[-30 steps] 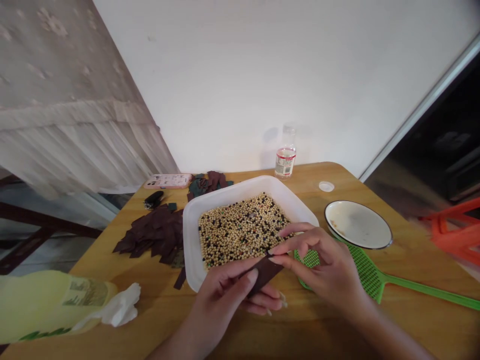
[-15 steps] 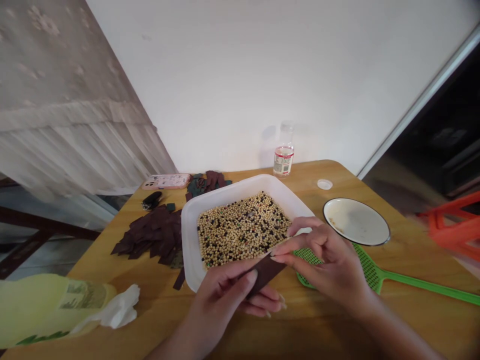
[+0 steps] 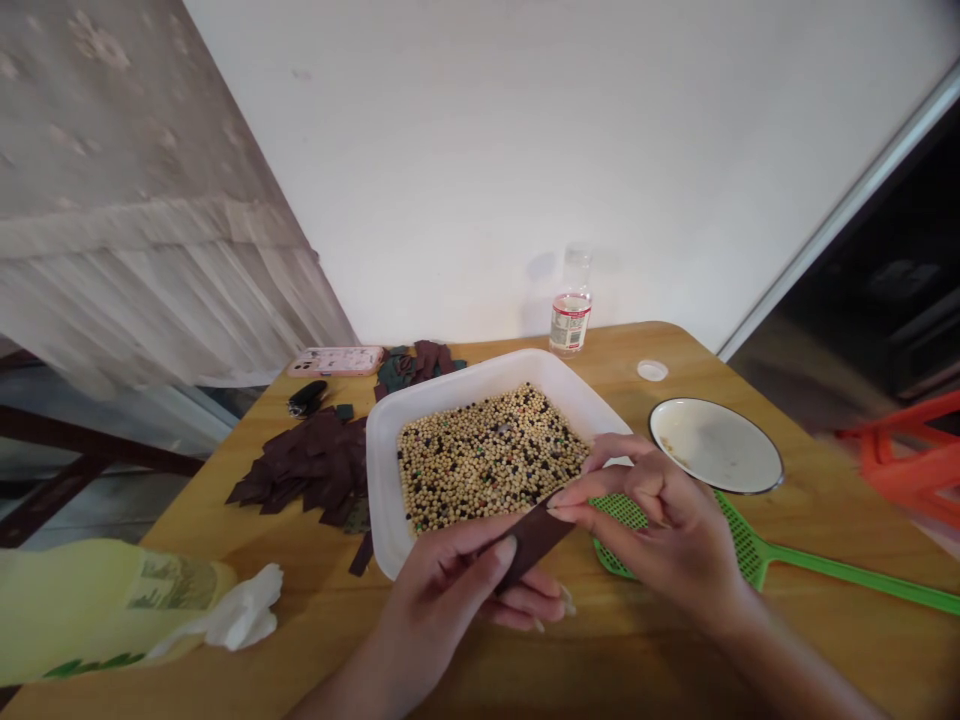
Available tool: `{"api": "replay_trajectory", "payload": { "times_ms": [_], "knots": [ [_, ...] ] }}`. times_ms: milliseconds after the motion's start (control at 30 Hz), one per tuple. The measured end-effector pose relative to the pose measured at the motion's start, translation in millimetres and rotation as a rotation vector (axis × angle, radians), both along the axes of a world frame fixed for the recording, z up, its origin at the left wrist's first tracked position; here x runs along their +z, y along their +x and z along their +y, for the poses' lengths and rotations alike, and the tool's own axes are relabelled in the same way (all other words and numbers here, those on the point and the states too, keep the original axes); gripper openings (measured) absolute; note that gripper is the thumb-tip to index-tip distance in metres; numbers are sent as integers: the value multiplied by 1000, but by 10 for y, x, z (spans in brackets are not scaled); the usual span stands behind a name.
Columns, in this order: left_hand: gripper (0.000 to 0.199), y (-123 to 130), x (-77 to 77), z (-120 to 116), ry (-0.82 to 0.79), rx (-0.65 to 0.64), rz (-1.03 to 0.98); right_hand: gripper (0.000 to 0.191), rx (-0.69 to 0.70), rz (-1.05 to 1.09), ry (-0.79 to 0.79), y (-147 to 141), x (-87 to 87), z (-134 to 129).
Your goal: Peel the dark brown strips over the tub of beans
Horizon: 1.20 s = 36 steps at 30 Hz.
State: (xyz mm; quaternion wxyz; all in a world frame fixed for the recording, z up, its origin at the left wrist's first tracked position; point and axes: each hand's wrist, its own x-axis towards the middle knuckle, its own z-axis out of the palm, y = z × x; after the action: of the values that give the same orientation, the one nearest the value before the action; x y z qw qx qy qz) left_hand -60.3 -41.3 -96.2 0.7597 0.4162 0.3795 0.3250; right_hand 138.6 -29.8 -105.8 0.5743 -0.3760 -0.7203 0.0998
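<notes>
My left hand [image 3: 442,590] grips the lower end of a dark brown strip [image 3: 532,543], which looks like cut leather or felt. My right hand [image 3: 649,520] pinches its upper end between thumb and fingertips, just over the near rim of a white plastic tray [image 3: 381,490]. The tray is filled with pale round beans [image 3: 487,460] mixed with dark and coloured beads. Neither hand touches the beans. Part of the strip is hidden by my fingers.
The wooden table [image 3: 622,650] also holds a pile of dark brown squares [image 3: 304,465], greenish pieces [image 3: 397,372], a phone [image 3: 335,361], a black clip [image 3: 306,398], a water bottle [image 3: 570,312], a white plate [image 3: 716,445], a green flyswatter [image 3: 754,550] and a yellow bag [image 3: 97,610].
My right hand has shifted slightly up and right along the strip, and the strip's upper end now rises further over the tray's rim. My left hand stays nearly in place.
</notes>
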Motion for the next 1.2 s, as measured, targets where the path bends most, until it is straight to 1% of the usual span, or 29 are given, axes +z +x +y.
{"api": "replay_trajectory", "payload": {
  "times_ms": [133,267,367,500,633,733,867,1000,1133,1200],
  "knots": [
    [31,6,16,-4,0,26,-27,45,-6,-1,8,2,14,-8],
    [31,15,29,-4,-7,-16,-19,46,-25,2,35,-1,25,-4],
    [30,26,27,-1,-1,10,-51,45,-21,-2,34,0,23,1],
    [28,30,19,-4,-9,-17,-59,45,-23,-10,33,8,9,3],
    [30,12,14,-8,13,19,-53,45,-14,3,36,6,4,3],
    [30,11,15,-7,5,1,-30,46,-27,11,36,4,7,7],
    [35,21,15,1,9,26,-31,43,-20,-3,52,10,9,9],
    [30,18,3,4,-2,-16,-41,41,-49,-12,52,10,-2,6],
    [28,10,-6,2,17,33,-73,44,-31,-2,34,6,-10,9],
    [27,16,-10,-1,15,34,-87,44,-23,-6,34,7,-8,14]
  ]
}}
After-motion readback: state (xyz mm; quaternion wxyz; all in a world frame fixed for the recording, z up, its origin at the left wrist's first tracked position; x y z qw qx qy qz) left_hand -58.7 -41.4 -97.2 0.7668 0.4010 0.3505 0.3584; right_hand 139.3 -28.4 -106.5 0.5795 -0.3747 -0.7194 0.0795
